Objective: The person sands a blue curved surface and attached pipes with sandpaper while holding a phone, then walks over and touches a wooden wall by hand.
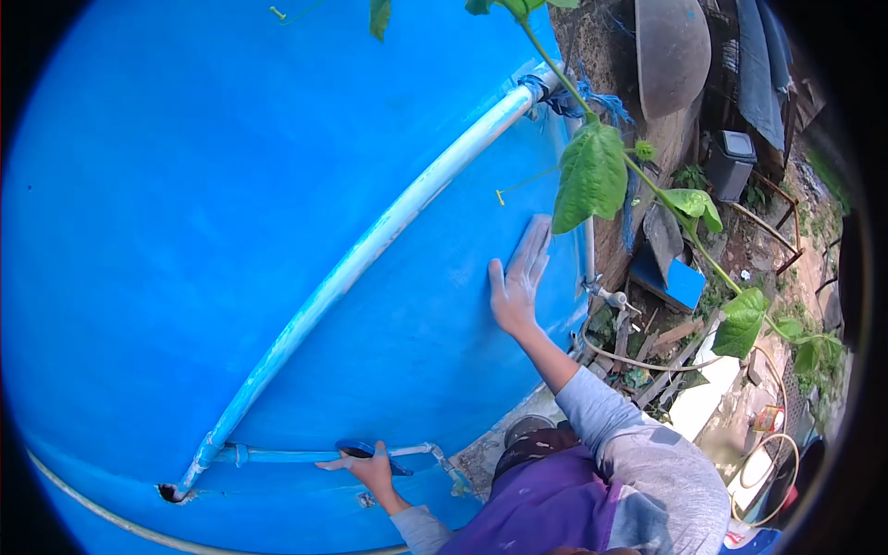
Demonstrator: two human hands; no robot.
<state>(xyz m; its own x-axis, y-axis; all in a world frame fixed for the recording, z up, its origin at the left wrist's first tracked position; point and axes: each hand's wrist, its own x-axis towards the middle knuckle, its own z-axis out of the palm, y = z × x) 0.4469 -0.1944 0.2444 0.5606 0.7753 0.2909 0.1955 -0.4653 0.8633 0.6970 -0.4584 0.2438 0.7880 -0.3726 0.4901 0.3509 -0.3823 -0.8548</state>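
Observation:
My right hand (518, 291) lies flat on the blue wall (398, 342), its fingers stretched out and dusted with pale powder. Lower down, my left hand (372, 470) is beside a thin pipe (287, 456), with thumb and fingers apart around a dark, rounded object (354, 450); whether it grips this object is unclear. Between the upper and lower parts of the wall, a thick white pipe (361, 250) smeared with blue runs diagonally. Blue cord (578, 97) is tied round its upper end. Near its lower end is a dark hole (168, 492) in the wall.
A vine with a large green leaf (590, 176) hangs in front at the upper right. A tap (615, 298) and a hose (647, 364) are right of the wall. Beyond lie a blue board (683, 285), wood scraps and a grey bin (729, 166).

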